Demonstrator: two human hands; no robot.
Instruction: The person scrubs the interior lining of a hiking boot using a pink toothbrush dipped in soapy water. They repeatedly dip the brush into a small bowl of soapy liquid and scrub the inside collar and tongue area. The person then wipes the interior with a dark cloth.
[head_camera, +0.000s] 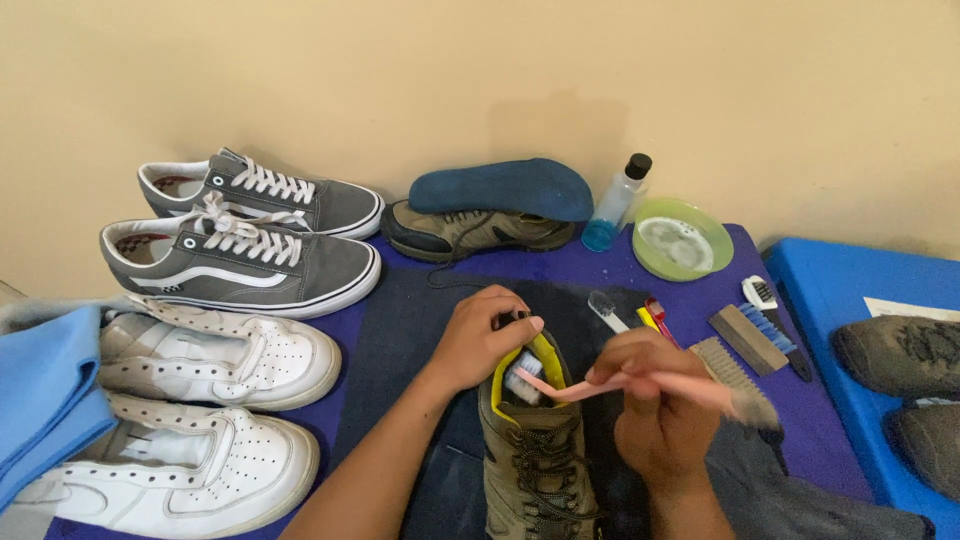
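Note:
My left hand (483, 338) grips the heel collar of an olive hiking shoe (535, 460) with a yellow lining, which stands on a dark cloth (400, 330) in front of me. My right hand (655, 395) holds a pink toothbrush (600, 385). Its white bristle head is inside the shoe's opening, just under my left fingers.
Two grey sneakers (250, 250) and two white sneakers (200, 400) lie at the left, beside a blue cloth (45, 390). At the back are a second olive shoe (470, 230), a blue insole (500, 187), a clear bottle (615, 205) and a green bowl (683, 240). Several brushes (745, 335) lie at the right.

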